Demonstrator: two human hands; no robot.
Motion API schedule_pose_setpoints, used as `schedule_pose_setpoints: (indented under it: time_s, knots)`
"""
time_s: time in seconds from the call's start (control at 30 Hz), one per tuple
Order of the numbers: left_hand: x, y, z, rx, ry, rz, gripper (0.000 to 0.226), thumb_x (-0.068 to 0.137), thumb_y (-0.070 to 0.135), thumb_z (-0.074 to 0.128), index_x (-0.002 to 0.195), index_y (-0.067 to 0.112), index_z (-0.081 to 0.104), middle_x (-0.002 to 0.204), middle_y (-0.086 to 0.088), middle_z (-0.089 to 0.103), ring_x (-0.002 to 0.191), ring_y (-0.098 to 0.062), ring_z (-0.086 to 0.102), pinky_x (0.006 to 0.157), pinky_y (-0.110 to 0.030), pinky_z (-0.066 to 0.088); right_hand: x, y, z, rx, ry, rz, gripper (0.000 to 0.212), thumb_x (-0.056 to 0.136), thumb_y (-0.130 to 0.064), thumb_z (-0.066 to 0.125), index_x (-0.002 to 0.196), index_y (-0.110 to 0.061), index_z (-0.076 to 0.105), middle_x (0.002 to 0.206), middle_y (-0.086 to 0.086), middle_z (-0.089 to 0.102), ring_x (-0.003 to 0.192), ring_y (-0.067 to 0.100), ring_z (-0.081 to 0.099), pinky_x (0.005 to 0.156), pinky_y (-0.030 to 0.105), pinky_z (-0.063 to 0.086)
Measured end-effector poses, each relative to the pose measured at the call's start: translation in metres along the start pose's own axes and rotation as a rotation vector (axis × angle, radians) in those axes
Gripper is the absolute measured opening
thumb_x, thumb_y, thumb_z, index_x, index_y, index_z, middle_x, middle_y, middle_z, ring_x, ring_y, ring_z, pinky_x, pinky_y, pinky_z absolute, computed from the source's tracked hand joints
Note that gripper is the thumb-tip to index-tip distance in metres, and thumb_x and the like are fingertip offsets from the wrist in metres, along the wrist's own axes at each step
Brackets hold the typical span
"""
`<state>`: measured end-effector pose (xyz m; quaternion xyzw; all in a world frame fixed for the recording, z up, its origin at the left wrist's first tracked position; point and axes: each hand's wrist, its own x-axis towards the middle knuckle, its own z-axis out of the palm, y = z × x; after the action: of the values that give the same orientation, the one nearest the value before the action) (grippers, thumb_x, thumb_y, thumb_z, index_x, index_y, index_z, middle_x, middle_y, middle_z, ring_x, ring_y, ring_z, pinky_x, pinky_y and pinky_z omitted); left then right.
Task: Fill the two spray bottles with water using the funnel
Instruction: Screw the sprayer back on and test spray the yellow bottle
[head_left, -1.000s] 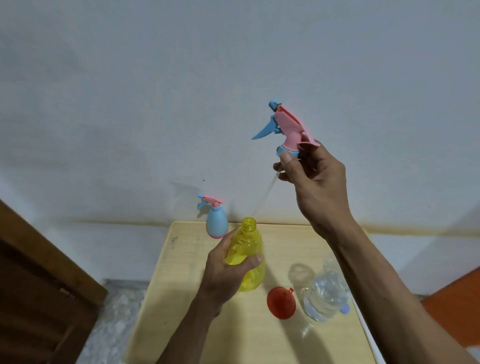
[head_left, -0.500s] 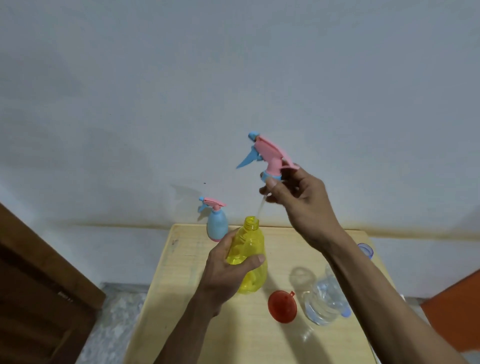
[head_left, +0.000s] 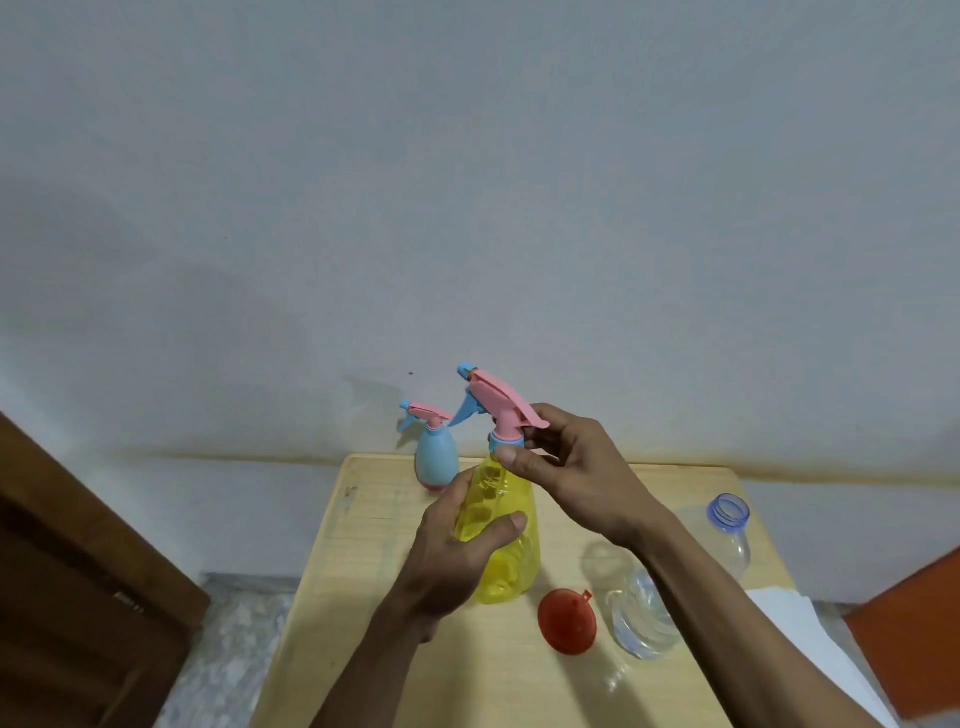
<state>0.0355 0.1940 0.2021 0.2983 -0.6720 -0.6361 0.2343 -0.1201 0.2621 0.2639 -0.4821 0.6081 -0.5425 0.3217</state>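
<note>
The left hand, at lower centre of the frame, wraps curled fingers and thumb around something. Above it, the right hand pinches with thumb and fingertips, its forearm running to the lower right corner.

Bare bench lies open at 9 o'clock of the yellow bottle, running to the near edge. At 12 o'clock the blue bottle stands by the wall, narrowing that corner. At 4 o'clock the funnel and clear bottle sit close together, with the right forearm crossing above them.
</note>
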Motion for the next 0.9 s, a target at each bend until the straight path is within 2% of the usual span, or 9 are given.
schedule_pose_setpoints:
  time_s: [0.07, 0.17, 0.27, 0.33, 0.43, 0.57, 0.73, 0.8, 0.9]
  knots:
    - [0.0, 0.0, 0.002, 0.004, 0.001, 0.003, 0.046, 0.081, 0.04, 0.071, 0.125, 0.044, 0.058, 0.117, 0.01, 0.07, 0.112, -0.012, 0.065, 0.098, -0.048, 0.054, -0.002, 0.002, 0.001, 0.017, 0.042, 0.01, 0.025, 0.091, -0.014, 0.075, 0.115, -0.016, 0.07, 0.105, -0.001, 0.075, 0.101, 0.013, 0.07, 0.084, 0.025, 0.056]
    - [0.0, 0.002, 0.003, 0.003, 0.007, 0.008, 0.043, 0.081, 0.041, 0.071, 0.122, 0.045, 0.059, 0.115, 0.011, 0.07, 0.11, -0.01, 0.065, 0.097, -0.048, 0.054, -0.004, 0.005, 0.004, 0.133, 0.09, 0.009, 0.023, 0.091, -0.013, 0.075, 0.114, -0.014, 0.071, 0.11, 0.006, 0.076, 0.106, 0.021, 0.07, 0.089, 0.032, 0.058]
    - [0.002, 0.005, 0.004, -0.007, 0.009, 0.018, 0.043, 0.081, 0.041, 0.072, 0.122, 0.042, 0.06, 0.116, 0.01, 0.07, 0.111, -0.012, 0.065, 0.097, -0.049, 0.054, -0.006, 0.005, 0.011, 0.226, 0.222, 0.002, 0.026, 0.083, -0.013, 0.081, 0.108, -0.01, 0.072, 0.1, 0.003, 0.076, 0.091, 0.013, 0.067, 0.081, 0.025, 0.054]
    - [0.003, 0.007, 0.006, -0.017, 0.003, 0.016, 0.045, 0.081, 0.042, 0.072, 0.124, 0.042, 0.059, 0.118, 0.01, 0.07, 0.113, -0.012, 0.065, 0.098, -0.049, 0.054, -0.007, 0.006, 0.016, 0.245, 0.258, 0.015, 0.024, 0.084, -0.015, 0.08, 0.108, -0.015, 0.074, 0.097, -0.003, 0.076, 0.089, 0.009, 0.065, 0.08, 0.022, 0.053]
    - [0.005, 0.009, 0.007, -0.052, -0.005, 0.007, 0.049, 0.081, 0.043, 0.072, 0.127, 0.039, 0.058, 0.121, 0.008, 0.069, 0.116, -0.014, 0.065, 0.1, -0.05, 0.053, -0.008, 0.004, 0.02, 0.322, 0.23, 0.046, 0.02, 0.095, -0.02, 0.067, 0.113, -0.017, 0.074, 0.104, -0.003, 0.077, 0.1, 0.009, 0.07, 0.082, 0.023, 0.055]
    - [0.008, 0.011, 0.008, -0.061, -0.017, 0.009, 0.054, 0.078, 0.046, 0.073, 0.129, 0.04, 0.055, 0.123, 0.008, 0.068, 0.117, -0.014, 0.064, 0.1, -0.05, 0.053, -0.005, 0.001, 0.021, 0.53, 0.23, 0.097, 0.03, 0.092, -0.019, 0.066, 0.119, -0.006, 0.069, 0.107, 0.008, 0.078, 0.095, 0.013, 0.073, 0.075, 0.023, 0.058]
    - [0.01, 0.01, 0.009, -0.096, -0.017, -0.013, 0.055, 0.077, 0.047, 0.075, 0.127, 0.035, 0.055, 0.122, 0.003, 0.068, 0.116, -0.018, 0.064, 0.1, -0.053, 0.052, -0.004, 0.0, 0.018, 0.567, 0.191, 0.117, 0.024, 0.099, -0.022, 0.055, 0.115, -0.014, 0.072, 0.1, -0.002, 0.079, 0.088, 0.009, 0.074, 0.072, 0.02, 0.057]
    - [0.012, 0.011, 0.009, -0.11, -0.031, -0.018, 0.056, 0.077, 0.05, 0.075, 0.127, 0.034, 0.056, 0.123, 0.003, 0.068, 0.117, -0.018, 0.064, 0.1, -0.053, 0.052, -0.002, 0.0, 0.016, 0.567, 0.187, 0.118, 0.023, 0.099, -0.021, 0.057, 0.117, -0.014, 0.069, 0.103, 0.0, 0.078, 0.09, 0.01, 0.074, 0.073, 0.021, 0.057]
    - [0.014, 0.014, 0.01, -0.137, -0.045, -0.019, 0.046, 0.083, 0.041, 0.072, 0.126, 0.032, 0.059, 0.122, 0.003, 0.069, 0.118, -0.017, 0.064, 0.102, -0.051, 0.051, 0.002, 0.004, 0.014, 0.525, 0.215, 0.111, 0.031, 0.096, -0.021, 0.062, 0.125, -0.013, 0.064, 0.11, 0.003, 0.077, 0.102, 0.013, 0.072, 0.081, 0.024, 0.058]
